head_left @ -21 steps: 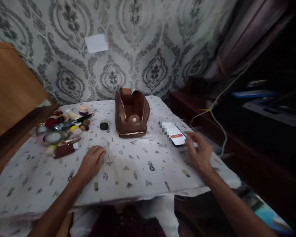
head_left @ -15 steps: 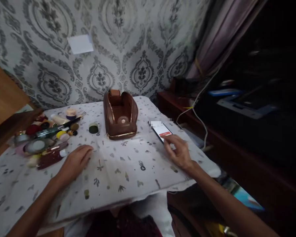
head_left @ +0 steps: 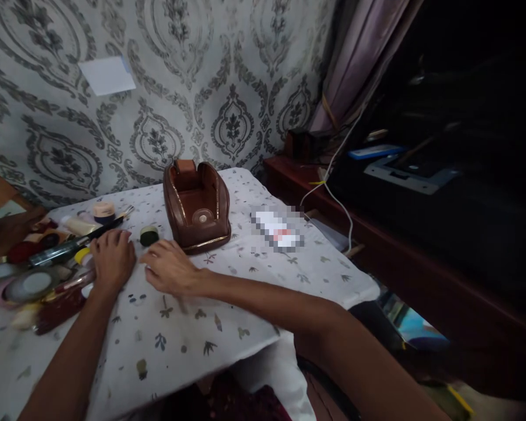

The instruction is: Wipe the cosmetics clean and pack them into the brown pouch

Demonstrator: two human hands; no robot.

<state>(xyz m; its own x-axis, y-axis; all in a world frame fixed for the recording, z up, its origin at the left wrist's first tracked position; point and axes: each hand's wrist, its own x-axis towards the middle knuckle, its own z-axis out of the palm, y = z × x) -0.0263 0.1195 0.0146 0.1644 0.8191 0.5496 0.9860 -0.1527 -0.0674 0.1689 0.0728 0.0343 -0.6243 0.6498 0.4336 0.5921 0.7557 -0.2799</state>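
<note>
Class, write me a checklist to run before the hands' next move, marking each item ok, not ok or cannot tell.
1. Bag open: ok, unzipped at the top.
2. Jar upright: ok, on the table just beyond the right hand.
3. Phone out of both hands: ok, lying right of the bag.
4. Left hand clear of the cosmetics: not ok, right at their edge.
5. Left hand holding an item: cannot tell, underside hidden.
</note>
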